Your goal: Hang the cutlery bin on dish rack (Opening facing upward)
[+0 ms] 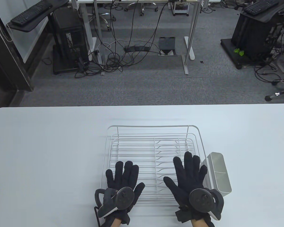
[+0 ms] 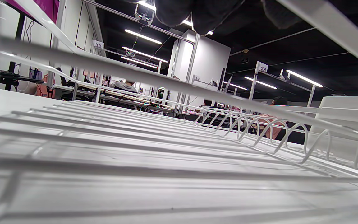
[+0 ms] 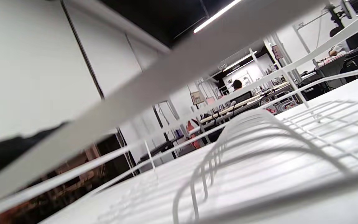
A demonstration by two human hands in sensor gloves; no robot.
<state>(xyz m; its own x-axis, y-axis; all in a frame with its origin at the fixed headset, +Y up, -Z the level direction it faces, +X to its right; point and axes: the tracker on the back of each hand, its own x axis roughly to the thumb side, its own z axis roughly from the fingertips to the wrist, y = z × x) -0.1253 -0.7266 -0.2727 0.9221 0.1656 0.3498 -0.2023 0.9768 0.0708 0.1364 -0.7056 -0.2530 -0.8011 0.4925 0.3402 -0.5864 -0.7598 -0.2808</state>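
Note:
A white wire dish rack (image 1: 151, 141) stands on the white table (image 1: 37, 153) near its front edge. A white cutlery bin (image 1: 219, 172) hangs on the outside of the rack's right side, opening facing up. It also shows at the right of the left wrist view (image 2: 346, 115). My left hand (image 1: 123, 179) lies flat with fingers spread over the rack's front left corner, holding nothing. My right hand (image 1: 189, 175) lies flat with fingers spread over the rack's front right part, just left of the bin, holding nothing. Both wrist views look through the rack's wires (image 3: 228, 149).
Bare table surface lies left, right and behind the rack. Beyond the table's far edge (image 1: 142, 105) is grey carpet with desk legs, cables and computer towers.

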